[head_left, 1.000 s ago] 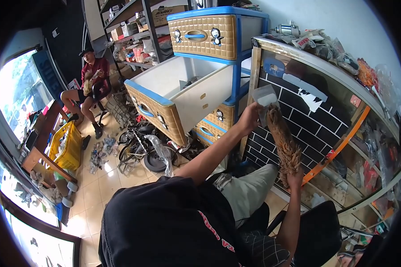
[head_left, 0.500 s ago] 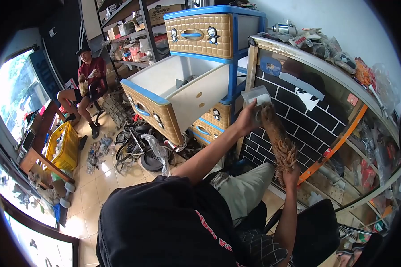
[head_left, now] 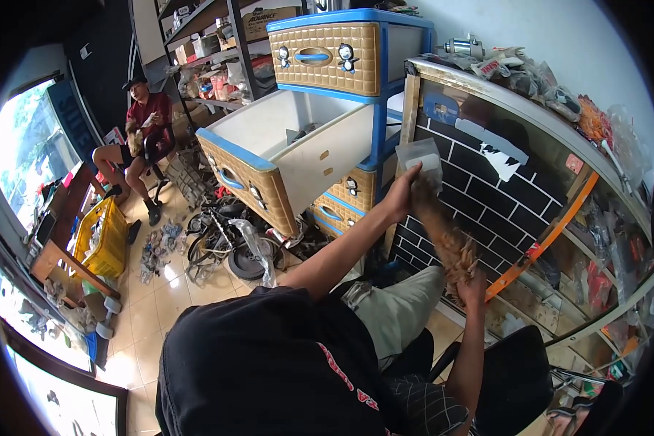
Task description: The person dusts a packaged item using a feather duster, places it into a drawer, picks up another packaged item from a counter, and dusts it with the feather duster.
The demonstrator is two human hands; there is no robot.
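My left hand is closed on a small clear plastic bag with something white inside; the exact contents are unclear. A brown feather duster slants between my two hands. Its upper end lies against the lower part of the bag, close to my left fingers. At the duster's lower end, my right hand is wrapped round it, and the feathers partly hide the grip. Left of my left hand stands a drawer cabinet with a tan quilted drawer pulled out.
A glass display case with bagged parts on top stands at the right. Another person sits at the far left. Several parts and a wheel lie on the floor near a yellow crate. A black chair is at my right.
The upper end of the duster has swung left and slightly down, closer to my left hand. The bag has shifted very little. The seated person's head is lowered more.
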